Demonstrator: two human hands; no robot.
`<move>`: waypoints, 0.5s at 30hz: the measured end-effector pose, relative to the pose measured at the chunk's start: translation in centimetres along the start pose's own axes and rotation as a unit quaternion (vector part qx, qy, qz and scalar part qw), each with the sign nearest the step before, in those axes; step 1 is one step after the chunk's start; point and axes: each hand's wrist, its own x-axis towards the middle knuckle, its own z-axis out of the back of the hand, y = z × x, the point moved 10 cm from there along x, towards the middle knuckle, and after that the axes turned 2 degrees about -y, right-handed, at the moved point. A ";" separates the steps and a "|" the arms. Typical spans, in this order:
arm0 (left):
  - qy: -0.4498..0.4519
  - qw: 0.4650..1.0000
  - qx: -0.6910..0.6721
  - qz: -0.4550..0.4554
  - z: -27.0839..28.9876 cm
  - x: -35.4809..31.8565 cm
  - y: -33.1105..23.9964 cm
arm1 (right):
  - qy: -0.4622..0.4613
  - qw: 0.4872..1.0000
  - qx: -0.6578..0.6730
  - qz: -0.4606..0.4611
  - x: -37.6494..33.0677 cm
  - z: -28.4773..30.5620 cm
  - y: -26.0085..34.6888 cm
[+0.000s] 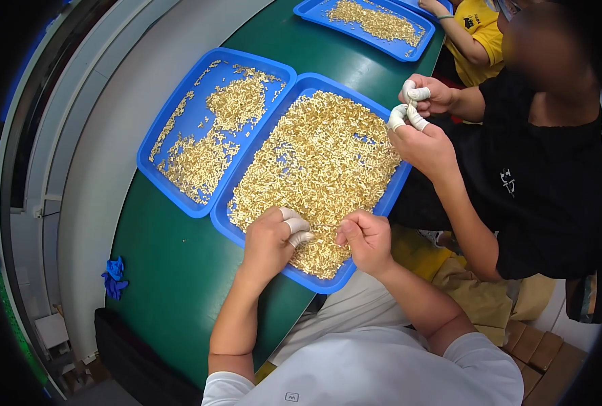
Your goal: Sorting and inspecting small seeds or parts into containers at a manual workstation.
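A blue tray (225, 229) before me holds a thick layer of small gold-coloured metal pieces (328, 155), short and narrow. Over its near end is my left hand (274, 238), with white finger covers on some fingertips. Its fingers are curled closed, close above the pieces. My right hand (367, 242), without covers, faces it with thumb and forefinger pinched together. Whatever either hand holds is too small to make out against the gold pieces. The fingertips of the two hands are a short way apart.
A second blue tray (153, 139) with fewer gold pieces adjoins on the left. Another tray (308, 10) lies farther off on the green table (172, 271). Crumpled blue gloves (115, 277) lie at the table's left edge. A co-worker's covered fingers (413, 108) are beside my tray's right side.
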 end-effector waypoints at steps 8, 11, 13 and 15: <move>-0.068 0.957 -0.255 0.123 0.9 -0.5 1.5 | -0.002 1.000 -0.012 -0.001 0.1 0.1 -0.2; -0.093 0.938 -0.314 0.110 0.9 -0.7 1.3 | 0.016 1.000 -0.021 0.011 0.3 -0.2 0.2; -0.091 0.946 -0.300 0.084 0.6 -0.6 0.7 | 0.031 0.999 -0.030 0.014 0.4 -0.5 0.5; -0.124 0.941 -0.289 0.122 0.4 -1.2 1.6 | 0.030 0.999 -0.029 0.012 0.4 -0.5 0.5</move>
